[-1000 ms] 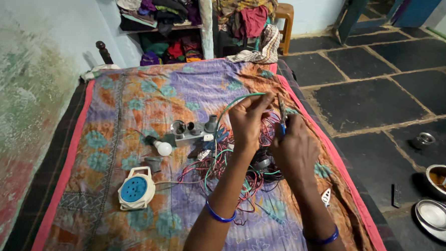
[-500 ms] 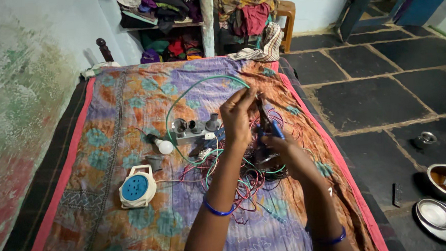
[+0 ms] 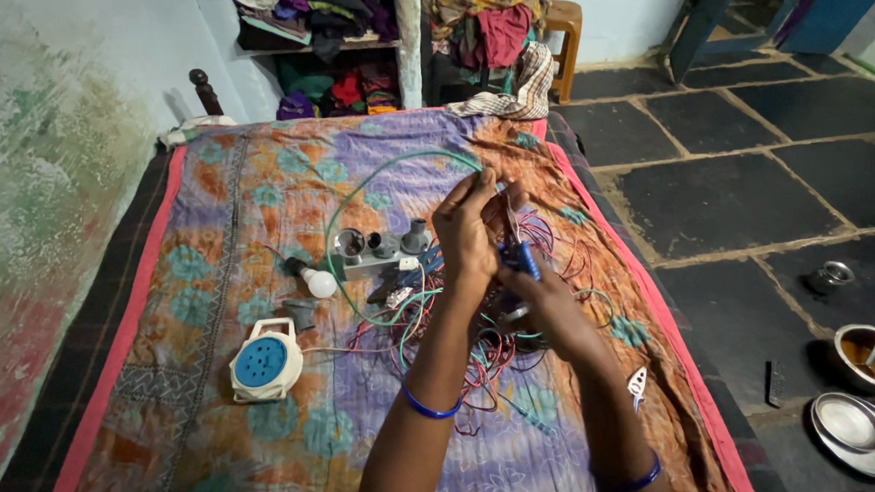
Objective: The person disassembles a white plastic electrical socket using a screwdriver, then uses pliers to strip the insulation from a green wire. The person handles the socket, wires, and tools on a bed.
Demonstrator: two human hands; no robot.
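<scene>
Since the earlier frames the hands have drawn closer together and the green wire [image 3: 357, 195] has swung out into a wide loop, arching up and left from the fingers. The left hand [image 3: 468, 225] pinches the wire's end between closed fingertips, held up above the wire heap [image 3: 461, 338]. The right hand [image 3: 548, 305] is wrapped shut round blue-handled pliers [image 3: 518, 252], whose nose meets the wire at the left fingertips; whether it is cutting or stripping I cannot tell. By the look of it, the work is at an early to middle stage: one wire is in hand, while the heap lies tangled and loose on the bed [image 3: 220, 442]. Left of the heap sit a grey board [image 3: 379, 258] with holders, a bulb [image 3: 316, 281], and further left a round blue-and-white reel [image 3: 263, 360]. Right of the heap, on the floor, are metal bowls [image 3: 863, 424].
</scene>
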